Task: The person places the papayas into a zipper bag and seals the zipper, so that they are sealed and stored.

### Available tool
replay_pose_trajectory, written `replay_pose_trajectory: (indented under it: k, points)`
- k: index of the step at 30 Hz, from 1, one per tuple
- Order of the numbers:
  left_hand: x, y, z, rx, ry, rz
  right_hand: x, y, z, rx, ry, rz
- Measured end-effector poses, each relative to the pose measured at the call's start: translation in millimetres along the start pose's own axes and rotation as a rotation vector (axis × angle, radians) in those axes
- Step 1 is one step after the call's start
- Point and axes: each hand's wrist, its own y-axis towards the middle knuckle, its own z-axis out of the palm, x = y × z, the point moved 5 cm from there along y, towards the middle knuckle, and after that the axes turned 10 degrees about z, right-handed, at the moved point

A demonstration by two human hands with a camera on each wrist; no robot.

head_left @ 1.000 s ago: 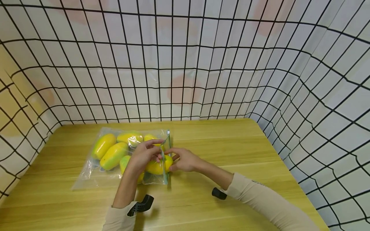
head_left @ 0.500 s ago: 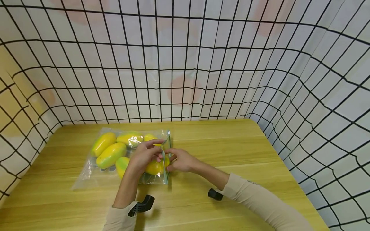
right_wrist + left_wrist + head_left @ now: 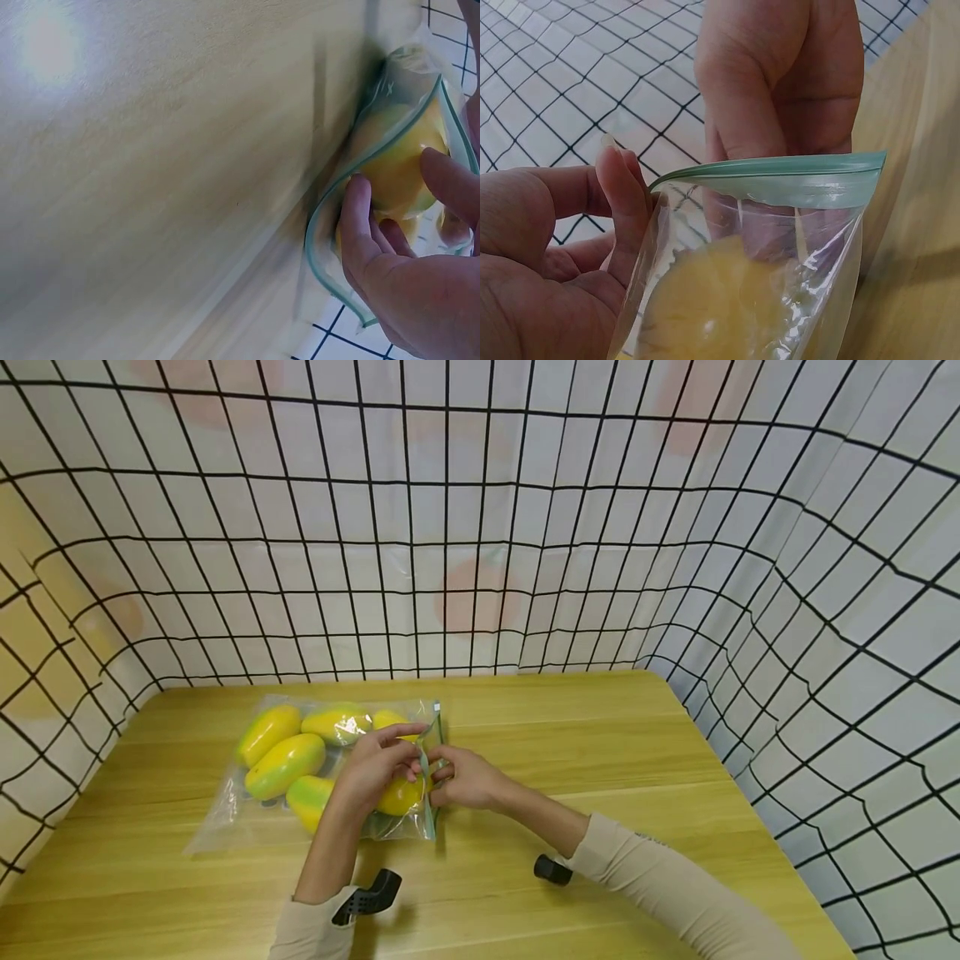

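Note:
A clear zip bag [image 3: 232, 827] filled with several yellow-green mangoes [image 3: 285, 766] lies on the table, its mouth facing right. My left hand [image 3: 369, 768] holds the upper side of the mouth beside the green zip strip [image 3: 780, 166]. My right hand [image 3: 471, 779] reaches into the opening, thumb and fingers around the near end of a mango [image 3: 397, 172]. That mango [image 3: 397, 796] sits just inside the mouth, partly covered by both hands. In the left wrist view, the right-hand fingertips show through the clear plastic.
The wooden table [image 3: 600, 735] extends to the right of the bag. Black grid netting [image 3: 480, 552] over a pale backing encloses the back and sides. A black wrist device [image 3: 367, 893] sits at the left cuff, another [image 3: 553, 870] at the right.
My right hand has moved slightly left, taking the mango deeper into the bag. Two or so mangoes farther inside have shifted left. My left hand has stayed at the mouth.

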Motion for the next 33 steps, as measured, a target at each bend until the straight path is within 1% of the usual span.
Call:
replay_pose_trajectory:
  k: [3,12,19,25,30,33]
  points:
    - [0.0,-0.7,0.2,0.0,-0.002,0.001,-0.6,2.0,2.2,0.006,0.027,-0.004]
    - [0.2,-0.7,1.0,-0.013,-0.018,0.003,0.3,4.3,5.2,0.01,0.008,-0.029]
    - [0.1,-1.5,0.9,-0.019,-0.021,-0.013,-1.3,6.2,5.7,0.006,0.028,-0.023]
    - [0.6,-1.5,0.3,-0.018,-0.014,-0.007,-2.9,6.8,5.2,0.002,0.044,-0.015]
    - [0.8,-1.4,0.6,-0.002,-0.004,-0.003,-4.6,5.8,2.8,-0.015,0.028,-0.011]
    - [1.0,-1.2,0.3,0.005,0.003,-0.001,-5.4,4.1,-0.1,-0.023,0.041,-0.003]
